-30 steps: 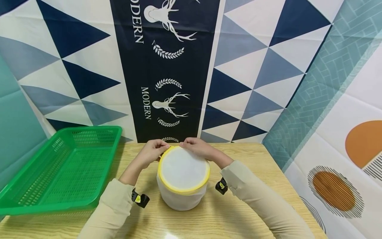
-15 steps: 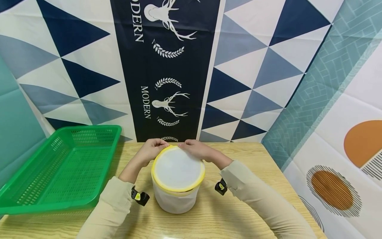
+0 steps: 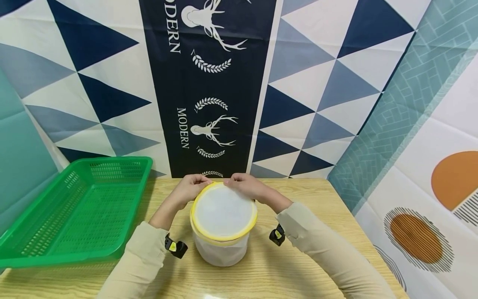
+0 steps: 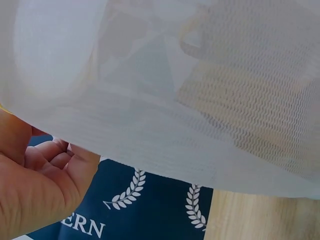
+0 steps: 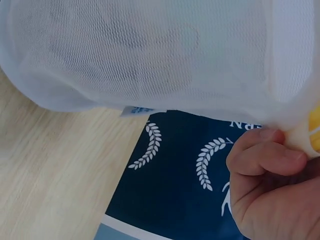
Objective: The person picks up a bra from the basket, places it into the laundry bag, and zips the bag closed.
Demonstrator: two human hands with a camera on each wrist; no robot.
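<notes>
A round white mesh laundry bag (image 3: 224, 211) with a yellow band (image 3: 223, 238) around its top stands on the table, its flat lid tilted toward the camera. At the far left of the band, my left hand (image 3: 188, 191) pinches the edge between thumb and fingers. My right hand (image 3: 245, 186) grips the far right part of the same edge, thumb lying over the lid. In the left wrist view the mesh side (image 4: 240, 85) fills most of the picture, with dim shapes showing through it. A small printed tag (image 5: 139, 111) pokes out beneath the bag in the right wrist view.
To the left, a green plastic basket (image 3: 127, 232) with slotted walls sits on the wooden table (image 3: 306, 265). A patterned cloth backdrop (image 3: 209, 83) rises behind the far table edge, and more printed cloth (image 3: 418, 187) hangs on the right.
The bag has shifted a little to the left and toward the camera. Both hands keep hold of its far edge and have hardly moved.
</notes>
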